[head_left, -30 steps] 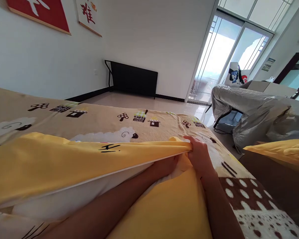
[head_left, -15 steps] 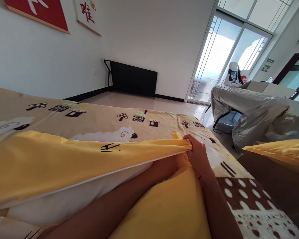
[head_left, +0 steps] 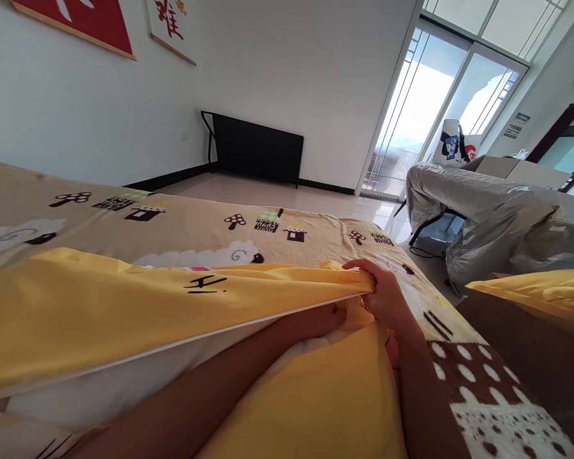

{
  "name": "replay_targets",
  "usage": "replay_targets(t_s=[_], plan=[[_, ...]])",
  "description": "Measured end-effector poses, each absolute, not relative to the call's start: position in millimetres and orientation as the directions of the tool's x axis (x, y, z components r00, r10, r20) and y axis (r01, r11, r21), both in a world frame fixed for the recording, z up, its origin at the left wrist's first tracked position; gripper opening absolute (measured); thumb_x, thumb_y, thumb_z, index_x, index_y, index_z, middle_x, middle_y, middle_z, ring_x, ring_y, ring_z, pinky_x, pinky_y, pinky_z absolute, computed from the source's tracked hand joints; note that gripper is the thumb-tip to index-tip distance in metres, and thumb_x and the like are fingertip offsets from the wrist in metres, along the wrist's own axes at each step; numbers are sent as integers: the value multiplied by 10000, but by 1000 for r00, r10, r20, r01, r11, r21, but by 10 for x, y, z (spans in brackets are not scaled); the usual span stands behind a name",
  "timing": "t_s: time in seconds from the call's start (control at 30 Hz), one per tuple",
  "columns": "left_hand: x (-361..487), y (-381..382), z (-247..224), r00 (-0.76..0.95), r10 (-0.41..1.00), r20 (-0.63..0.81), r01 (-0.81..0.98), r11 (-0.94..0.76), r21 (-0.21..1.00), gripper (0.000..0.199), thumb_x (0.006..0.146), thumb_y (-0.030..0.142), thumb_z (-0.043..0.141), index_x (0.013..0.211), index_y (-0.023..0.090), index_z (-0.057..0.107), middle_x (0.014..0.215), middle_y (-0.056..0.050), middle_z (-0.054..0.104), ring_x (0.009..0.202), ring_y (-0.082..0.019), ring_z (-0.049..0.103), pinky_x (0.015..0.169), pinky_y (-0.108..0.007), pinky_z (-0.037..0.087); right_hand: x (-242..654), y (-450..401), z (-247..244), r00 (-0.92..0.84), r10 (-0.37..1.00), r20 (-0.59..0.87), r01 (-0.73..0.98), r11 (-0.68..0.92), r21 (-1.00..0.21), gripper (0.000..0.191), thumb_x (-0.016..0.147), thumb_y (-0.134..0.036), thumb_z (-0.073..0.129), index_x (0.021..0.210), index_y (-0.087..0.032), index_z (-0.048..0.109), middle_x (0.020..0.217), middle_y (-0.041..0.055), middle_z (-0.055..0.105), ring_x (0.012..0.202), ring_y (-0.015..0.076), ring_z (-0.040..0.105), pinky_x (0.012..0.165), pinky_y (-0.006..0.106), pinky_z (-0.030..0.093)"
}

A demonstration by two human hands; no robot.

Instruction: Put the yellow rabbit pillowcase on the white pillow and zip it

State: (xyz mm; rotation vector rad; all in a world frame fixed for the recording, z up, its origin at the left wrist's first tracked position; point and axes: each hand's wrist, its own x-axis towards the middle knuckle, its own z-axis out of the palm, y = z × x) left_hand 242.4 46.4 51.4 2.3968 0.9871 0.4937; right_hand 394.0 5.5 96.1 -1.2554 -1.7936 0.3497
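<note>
A yellow fabric cover [head_left: 138, 312] with black marks on it stretches across the bed, its near edge showing a white underside [head_left: 186, 363]. My right hand [head_left: 385, 293] pinches the cover's right end, fingers closed over the bunched cloth. My left forearm reaches in under the raised edge, between this layer and a lower yellow layer [head_left: 310, 401]. The back of my left hand [head_left: 328, 319] shows in the opening near the right corner; its fingers are hidden by the cloth, so what they hold cannot be seen.
Beneath lies a beige patterned blanket [head_left: 201, 220]. To the right are more yellow cloth [head_left: 545, 287] on a brown surface and plastic-wrapped furniture [head_left: 488, 191]. A black panel [head_left: 258, 146] leans by the far wall, left of glass sliding doors [head_left: 421, 108].
My right hand has shifted slightly right, its grip on the cloth slightly changed. More of my left hand shows in the opening, and the cover's upper edge has moved a little.
</note>
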Motion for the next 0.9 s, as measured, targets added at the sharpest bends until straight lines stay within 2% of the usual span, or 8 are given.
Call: replay_targets(t_s=[0.1,0.2,0.3,0.4,0.53,0.63,0.73,0.9], plan=[[2452,415,564,688,710,152,543,-642,541,194,811,202,479,944,181,619,943,-44,646,904,-184,567,898,-334,437,3905,41,957,-40,812,582,722,426,-545,576,534,-59,434,1049,-214,641,912,8,629,821,166,562,712,241,423],[2477,371,640,733,653,189,509,-712,483,222,823,200,450,971,209,616,1023,-29,652,1018,-192,548,951,-303,400,3852,22,952,45,778,627,839,311,-446,630,531,-50,435,1119,-184,617,968,50,627,831,188,563,747,279,433],[2506,332,712,778,588,221,472,-780,412,202,853,207,433,948,219,611,1036,-28,656,1039,-192,548,953,-292,394,3824,9,947,118,778,617,906,170,-388,468,558,-61,443,962,-167,653,904,71,625,796,209,554,726,308,426],[2528,315,723,809,538,238,437,-820,371,181,879,252,437,917,220,611,1030,-41,659,995,-200,565,915,-294,413,3831,16,951,94,772,629,922,171,-348,331,563,-68,435,788,-186,647,826,65,593,810,218,539,720,310,410],[2499,342,612,821,525,226,419,-821,386,173,867,269,460,865,207,621,968,-44,669,919,-204,582,883,-308,420,3832,29,967,45,780,624,821,327,-468,324,531,-68,420,753,-199,616,789,25,615,756,176,546,678,256,404],[2450,363,529,787,583,202,461,-773,437,174,854,292,469,838,208,621,875,-23,667,834,-187,586,802,-288,437,3813,31,973,74,823,563,749,327,-576,318,547,-73,410,761,-201,607,690,-14,621,672,154,547,615,231,384],[2424,365,516,811,558,177,440,-780,445,172,848,274,472,785,196,611,828,-14,653,764,-163,576,730,-262,434,3811,47,957,72,840,538,692,346,-634,316,549,-85,412,771,-194,609,682,-22,623,677,151,556,622,229,384],[2439,345,556,810,478,341,376,-868,324,215,879,270,435,775,178,599,970,-54,622,917,-198,560,807,-298,439,3846,101,906,47,862,505,603,379,-702,364,549,-115,401,826,-183,626,690,-22,614,686,155,555,624,232,395]])
